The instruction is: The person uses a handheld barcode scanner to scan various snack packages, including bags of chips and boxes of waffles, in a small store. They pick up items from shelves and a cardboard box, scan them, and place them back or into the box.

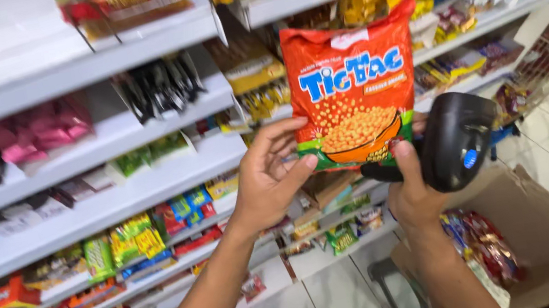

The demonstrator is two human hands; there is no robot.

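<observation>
Centre frame: left hand fingers pinch orange snack bag; right hand clamps black scanner, seemingly not yet aimed.

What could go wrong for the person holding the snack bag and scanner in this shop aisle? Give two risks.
The left hand pinches the orange snack bag only by its lower edge, so it may slip and fall. The right hand grips the black scanner while also touching the bag, so the scanner could slip towards the cardboard box below.
</observation>
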